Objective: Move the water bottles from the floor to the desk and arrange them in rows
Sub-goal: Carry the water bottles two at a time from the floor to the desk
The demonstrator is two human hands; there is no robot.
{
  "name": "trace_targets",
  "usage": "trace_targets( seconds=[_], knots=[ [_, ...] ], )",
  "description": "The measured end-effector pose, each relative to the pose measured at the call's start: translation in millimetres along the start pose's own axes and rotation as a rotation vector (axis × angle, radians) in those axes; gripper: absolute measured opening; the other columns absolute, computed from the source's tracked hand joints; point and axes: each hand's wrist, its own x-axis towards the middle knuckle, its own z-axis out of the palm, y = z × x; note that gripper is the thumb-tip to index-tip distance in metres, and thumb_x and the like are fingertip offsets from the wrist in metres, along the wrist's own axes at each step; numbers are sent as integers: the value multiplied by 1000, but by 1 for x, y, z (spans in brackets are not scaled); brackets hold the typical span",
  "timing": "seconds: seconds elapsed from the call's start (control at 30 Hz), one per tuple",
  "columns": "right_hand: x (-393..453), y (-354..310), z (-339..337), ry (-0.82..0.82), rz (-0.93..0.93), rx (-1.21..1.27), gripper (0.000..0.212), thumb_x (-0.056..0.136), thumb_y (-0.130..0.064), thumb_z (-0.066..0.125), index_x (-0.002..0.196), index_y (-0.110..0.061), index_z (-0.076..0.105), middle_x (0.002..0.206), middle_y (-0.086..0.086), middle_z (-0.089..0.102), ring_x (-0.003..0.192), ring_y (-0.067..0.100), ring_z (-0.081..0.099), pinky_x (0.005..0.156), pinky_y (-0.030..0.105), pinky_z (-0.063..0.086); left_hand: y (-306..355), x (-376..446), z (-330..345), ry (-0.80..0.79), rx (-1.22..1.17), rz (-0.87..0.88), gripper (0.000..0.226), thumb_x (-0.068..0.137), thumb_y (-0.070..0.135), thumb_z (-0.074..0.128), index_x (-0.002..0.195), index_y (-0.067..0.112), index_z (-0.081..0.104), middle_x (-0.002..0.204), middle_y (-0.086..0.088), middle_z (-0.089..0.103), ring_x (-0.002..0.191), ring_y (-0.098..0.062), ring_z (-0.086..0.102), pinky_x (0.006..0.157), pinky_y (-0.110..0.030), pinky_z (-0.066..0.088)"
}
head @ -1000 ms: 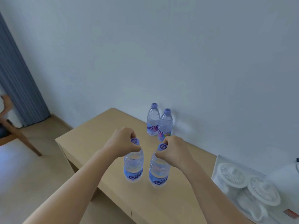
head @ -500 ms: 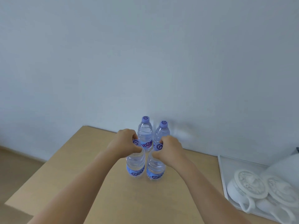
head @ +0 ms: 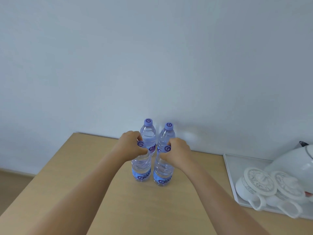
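Both front bottles now down on desk (head: pixel 101 192), right behind-row aligned: left hand (head: pixel 129 146) grips left front bottle (head: pixel 141 168) neck, right hand (head: pixel 179 152) grips right front bottle (head: pixel 163 172). Second row formed; release next.

Head camera looks down (steeply, close) over the desk (head: pixel 105 192)

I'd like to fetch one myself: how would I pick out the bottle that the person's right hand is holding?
Find the light wooden desk against the pale wall, where four water bottles stand in two rows left of a white tray. In the nearer row, take the bottle on the right. It alone has the right hand gripping its neck, and it stands nearest the tray.
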Motion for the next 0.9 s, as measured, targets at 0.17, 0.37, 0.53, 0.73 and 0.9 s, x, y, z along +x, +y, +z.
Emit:
trace_targets(
  seconds=[0.17,0.37,0.53,0.73,0.9],
  knots=[
    [-12,5,-2,9,0,38,20,75,-22,63,83,-9,50,81,5,53,66,20,46,51,26,32,-3,-6,7,67,-35,-3,31,68,30,73,81,16,48,81,3,50,74,-15,48,53,-20,32],
    [-49,21,0,4,45,41,37,79,-35,62,105,-10,54,87,4,59,84,25,58,66,32,41,4,-32,22,19,228,-245,47,71,58,61,69,15,44,67,2,48,63,-17,51,50,-26,33],
    [-87,40,-8,58,57,-5,33,82,-31,58,108,-12,57,91,4,61,92,27,59,71,30,40,30,-61,50,-156,252,-169,31,81,47,55,80,17,47,69,4,45,76,-20,53,62,-26,39],
    [-174,93,-24,127,166,-21,37,84,-36,56,114,-13,56,109,7,60,101,25,57,82,32,43,82,-117,97,-207,305,-8,34,81,46,55,84,13,55,88,-6,61,82,-24,56,67,-29,40],
    [-268,142,-36,188,309,1,37,85,-38,55,113,-14,56,110,4,59,101,24,55,80,31,41,130,-184,146,-289,244,131,28,78,47,59,82,19,56,98,-5,64,94,-25,59,72,-30,43]
  ],
)
